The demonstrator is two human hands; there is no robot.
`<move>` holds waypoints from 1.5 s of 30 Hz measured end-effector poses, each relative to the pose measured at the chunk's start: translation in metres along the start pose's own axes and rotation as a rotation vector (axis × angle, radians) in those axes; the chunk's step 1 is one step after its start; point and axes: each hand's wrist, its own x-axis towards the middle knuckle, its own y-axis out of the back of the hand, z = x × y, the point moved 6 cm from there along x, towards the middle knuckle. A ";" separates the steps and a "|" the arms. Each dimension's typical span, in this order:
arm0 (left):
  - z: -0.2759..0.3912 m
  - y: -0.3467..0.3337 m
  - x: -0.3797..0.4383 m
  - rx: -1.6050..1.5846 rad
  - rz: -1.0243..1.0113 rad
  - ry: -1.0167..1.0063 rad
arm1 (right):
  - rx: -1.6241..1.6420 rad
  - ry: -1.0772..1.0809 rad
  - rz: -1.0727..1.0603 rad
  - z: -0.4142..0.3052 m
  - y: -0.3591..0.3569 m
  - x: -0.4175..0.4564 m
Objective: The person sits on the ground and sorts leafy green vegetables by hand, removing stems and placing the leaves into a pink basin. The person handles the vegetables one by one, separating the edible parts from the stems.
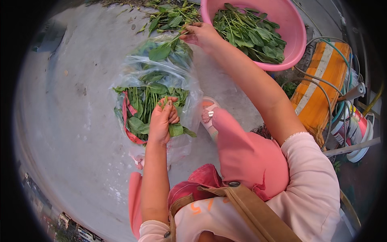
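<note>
My left hand [164, 118] is closed around leafy green stems, above an open clear plastic bag [193, 90] full of leafy greens [145, 103]. A red ribbon [128, 106] lies along the bag's left side. My right hand [198, 34] reaches out past the bag's far end, its fingertips pinching the stem of a green sprig [160, 52] whose broad leaf hangs over the plastic. Just beyond those fingers lies a loose pile of stems and leaves [175, 19] on the concrete. Right of the hand, a pink plastic basin [294, 39] holds more leafy greens [254, 37].
At the right lie an orange taped box [322, 87], looped hoses [341, 57] and a tipped white-and-red bucket [356, 130]. A sandaled foot [208, 116] rests beside the bag. A grey container [50, 36] stands at the far left on the concrete ground [81, 106].
</note>
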 end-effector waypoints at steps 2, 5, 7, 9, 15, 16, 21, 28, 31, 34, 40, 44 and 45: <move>0.005 0.000 0.005 0.060 0.070 -0.044 | 0.020 0.001 -0.040 -0.007 -0.006 -0.004; 0.036 0.004 0.024 0.307 0.155 -0.253 | 0.023 -0.036 -0.081 -0.009 -0.019 -0.017; 0.068 -0.010 0.041 0.612 0.244 -0.459 | 0.038 -0.068 -0.134 -0.005 -0.028 -0.025; 0.091 -0.023 0.058 0.851 0.317 -0.618 | 0.051 -0.104 -0.175 -0.004 -0.042 -0.039; 0.102 -0.038 0.081 1.265 0.290 -0.547 | -0.022 -0.086 -0.229 -0.004 -0.049 -0.051; 0.100 -0.038 0.082 1.272 0.258 -0.514 | -0.051 -0.079 -0.236 -0.003 -0.047 -0.050; 0.090 -0.026 0.079 1.116 0.093 -0.450 | -0.179 -0.121 -0.322 0.003 -0.050 -0.056; 0.077 -0.021 0.076 0.571 -0.003 -0.357 | -0.042 -0.281 -0.398 0.003 -0.063 -0.057; 0.069 -0.019 0.075 0.039 -0.139 -0.255 | 0.187 -0.246 -0.437 -0.014 -0.069 -0.049; 0.063 -0.017 0.067 0.022 -0.087 -0.236 | -0.023 -0.051 -0.362 -0.048 -0.068 -0.024; 0.036 -0.030 0.053 0.084 -0.094 -0.112 | -1.452 0.100 0.033 -0.062 0.022 0.071; 0.028 -0.014 0.041 0.061 -0.072 -0.075 | -1.560 0.385 0.213 -0.081 0.100 0.058; 0.027 -0.010 0.039 0.055 -0.054 -0.072 | -1.583 0.368 0.298 -0.089 0.128 0.051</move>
